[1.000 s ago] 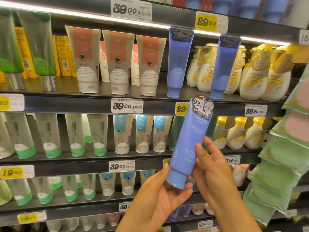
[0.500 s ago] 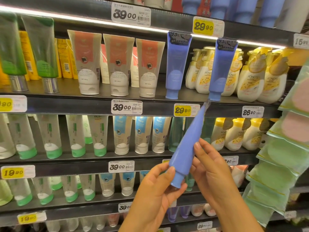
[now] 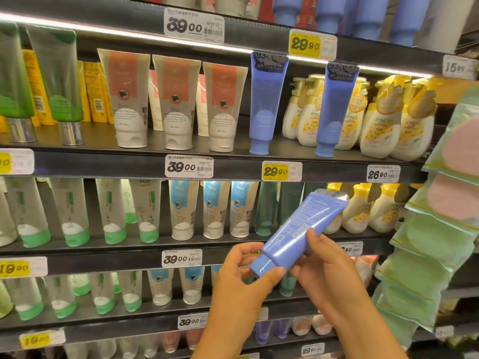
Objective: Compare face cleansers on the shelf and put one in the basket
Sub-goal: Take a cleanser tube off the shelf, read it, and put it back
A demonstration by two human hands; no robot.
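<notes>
Both hands hold a blue cleanser tube [image 3: 298, 233] in front of the shelves, tilted with its cap down-left and its printed back side facing me. My left hand [image 3: 241, 278] pinches the cap end between thumb and fingers. My right hand [image 3: 324, 265] grips the tube's lower body. Two matching blue tubes [image 3: 265, 102] stand cap-down on the upper shelf [image 3: 233, 169], above a yellow 29.90 tag. No basket is in view.
Orange-and-white tubes [image 3: 176, 102] stand left of the blue ones, yellow pump bottles [image 3: 375, 123] to their right. Green-capped and light-blue tubes fill the lower shelves. Packets of green and pink pads [image 3: 440, 229] hang down the right edge, close to my right forearm.
The tube has turned about its length, from front label through edge-on to back print facing me, and has tipped lower toward the right. Both hands kept their hold and shifted slightly.
</notes>
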